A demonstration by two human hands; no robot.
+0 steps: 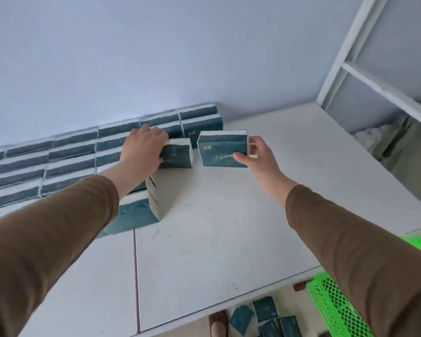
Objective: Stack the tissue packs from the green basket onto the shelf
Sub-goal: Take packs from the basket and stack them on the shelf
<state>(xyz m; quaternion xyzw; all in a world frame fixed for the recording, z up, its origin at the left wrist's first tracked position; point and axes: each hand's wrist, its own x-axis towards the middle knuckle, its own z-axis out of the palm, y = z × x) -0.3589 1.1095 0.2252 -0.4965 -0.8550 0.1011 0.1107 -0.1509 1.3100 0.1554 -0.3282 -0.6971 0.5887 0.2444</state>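
Observation:
Dark teal tissue packs with white edges fill the back of the white shelf (229,215). A stacked wall of packs (58,156) runs along the blue wall from the left to the middle. My left hand (143,147) grips one pack (177,154) standing at the right end of the front row. Just to the right of that pack, my right hand (258,154) holds another pack (222,148) by its right end, level with the first one. A front stack (136,210) stands under my left forearm. The green basket (331,302) sits below the shelf edge at lower right.
Several loose tissue packs (265,317) lie on the floor below the shelf edge, beside the basket. A white upright frame (345,57) with crossbars rises at the right. Pale bundled material (399,142) lies behind that frame.

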